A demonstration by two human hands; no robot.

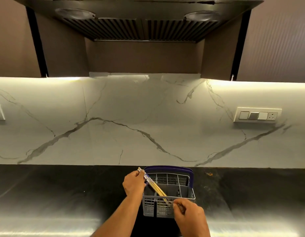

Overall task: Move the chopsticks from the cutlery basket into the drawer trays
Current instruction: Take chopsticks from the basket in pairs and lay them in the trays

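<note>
A grey plastic cutlery basket (167,207) with a purple handle stands on the dark counter, near its front edge. A bundle of wooden chopsticks (154,185) with patterned blue-white tops lies slanted across the basket's left side. My left hand (133,183) grips the bundle near its upper end, just left of the basket. My right hand (189,214) is at the basket's front rim, fingers pinched at the chopsticks' lower tips. No drawer or tray is in view.
The black counter (63,194) runs left and right of the basket. A marble backsplash (148,125) rises behind it, with a switch panel (257,115) at the right. A range hood (141,23) hangs overhead between dark cabinets.
</note>
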